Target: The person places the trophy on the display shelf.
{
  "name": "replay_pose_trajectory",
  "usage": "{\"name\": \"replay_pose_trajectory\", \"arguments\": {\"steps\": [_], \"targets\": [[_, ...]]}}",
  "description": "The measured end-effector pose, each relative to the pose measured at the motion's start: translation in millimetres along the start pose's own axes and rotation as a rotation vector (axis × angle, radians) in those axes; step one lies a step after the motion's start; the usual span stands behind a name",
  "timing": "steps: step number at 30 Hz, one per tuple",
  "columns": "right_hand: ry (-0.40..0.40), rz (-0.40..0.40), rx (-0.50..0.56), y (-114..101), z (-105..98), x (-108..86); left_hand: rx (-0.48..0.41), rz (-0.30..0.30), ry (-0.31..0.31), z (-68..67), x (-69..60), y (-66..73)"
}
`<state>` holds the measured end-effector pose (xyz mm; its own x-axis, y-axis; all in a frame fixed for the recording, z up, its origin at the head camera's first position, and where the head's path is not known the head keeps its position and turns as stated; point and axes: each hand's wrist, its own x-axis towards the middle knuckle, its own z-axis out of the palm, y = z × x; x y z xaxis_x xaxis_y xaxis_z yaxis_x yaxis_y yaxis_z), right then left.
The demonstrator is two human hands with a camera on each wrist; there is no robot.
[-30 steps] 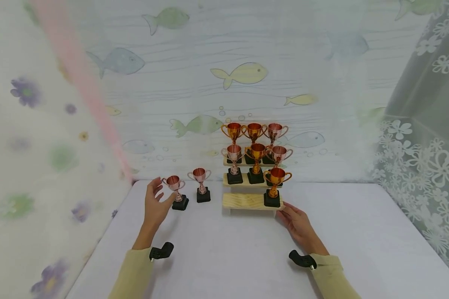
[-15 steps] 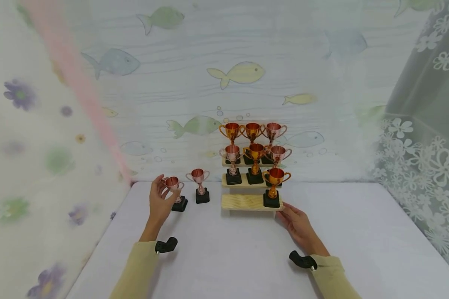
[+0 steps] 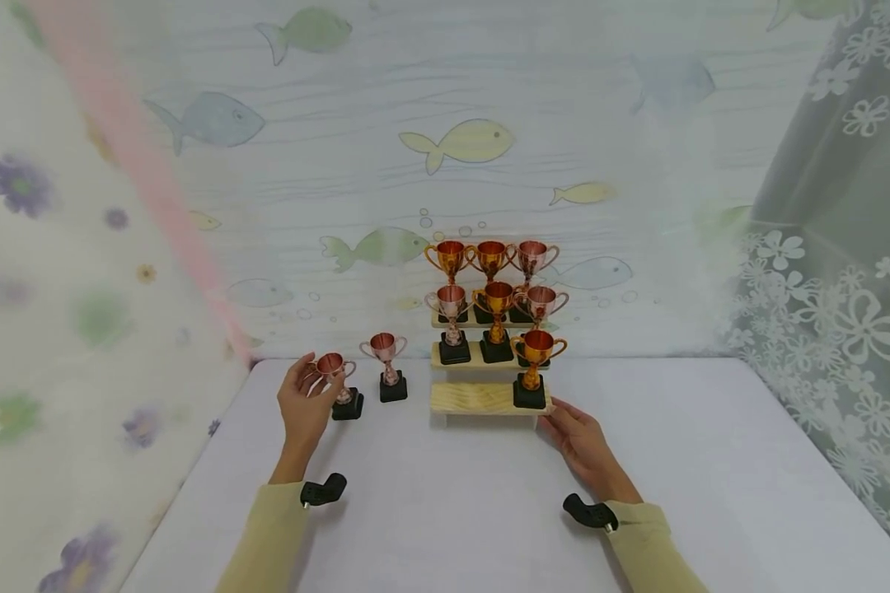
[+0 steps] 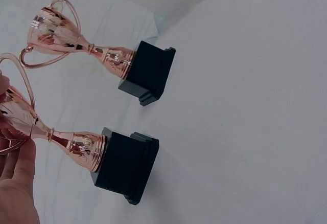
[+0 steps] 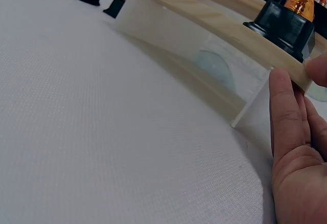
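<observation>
My left hand [image 3: 304, 416] holds a rose-gold two-handled trophy [image 3: 348, 404] by its cup, thumb on one side and fingers on the other. In the left wrist view its black base [image 4: 125, 162] shows fully, while fingers partly cover the cup. Just right of it stands a second rose-gold trophy [image 3: 393, 386], untouched. My right hand [image 3: 584, 445] grips the right front corner of a three-tier wooden display stand [image 3: 475, 399]. In the right wrist view the thumb lies on the board's top edge, with fingers [image 5: 286, 116] below. A gold trophy [image 3: 536, 350] stands at that tier's right end.
Gold and rose-gold trophies [image 3: 497, 301] fill the two higher tiers, three on each. White cloth covers the table [image 3: 452, 502]. A fish-patterned curtain [image 3: 326, 165] hangs behind, and a lace-flowered curtain [image 3: 853, 329] is at the right.
My left fingers and thumb have closed in around the trophy's cup. My right hand keeps its hold on the stand. The whole head view has shifted slightly left.
</observation>
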<state>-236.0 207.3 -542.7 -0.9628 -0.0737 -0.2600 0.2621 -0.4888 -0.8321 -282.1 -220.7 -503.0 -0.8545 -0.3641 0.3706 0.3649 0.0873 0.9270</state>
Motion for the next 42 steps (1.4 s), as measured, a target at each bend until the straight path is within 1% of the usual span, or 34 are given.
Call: {"name": "replay_pose_trajectory", "arguments": {"steps": [4,7,10,13,17,20,23,27,32,37,42], "targets": [[0.003,0.013,0.011,1,2,1.3,0.016,-0.013,-0.01,-5.6,0.5,2.2],[0.006,0.011,0.008,1,3,1.8,0.038,-0.028,0.01,-7.9,-1.1,6.1],[0.006,0.001,0.001,1,2,2.2,0.049,-0.02,0.034,-8.0,-3.5,10.3],[0.009,-0.01,-0.004,1,2,1.8,0.047,0.004,0.041,-8.5,-9.6,29.0],[0.014,-0.016,-0.012,1,3,1.0,0.022,0.031,0.037,-11.7,-12.9,44.1],[0.015,-0.018,-0.011,2,2,0.7,0.006,0.065,0.03,-12.0,-10.9,40.7],[0.018,-0.018,-0.015,2,3,-0.2,0.0,0.115,0.012,-8.6,-12.3,48.0],[0.023,-0.013,-0.014,1,4,-1.0,-0.018,0.174,-0.016,-0.9,-17.7,60.2],[0.023,-0.011,-0.006,1,4,-1.0,-0.04,0.207,-0.068,15.2,-25.3,70.2],[0.025,-0.023,-0.01,2,3,-0.5,-0.05,0.213,-0.164,39.4,-35.8,78.8],[0.025,-0.03,-0.01,2,2,0.1,-0.089,0.201,-0.27,68.4,-46.8,80.4]]}}
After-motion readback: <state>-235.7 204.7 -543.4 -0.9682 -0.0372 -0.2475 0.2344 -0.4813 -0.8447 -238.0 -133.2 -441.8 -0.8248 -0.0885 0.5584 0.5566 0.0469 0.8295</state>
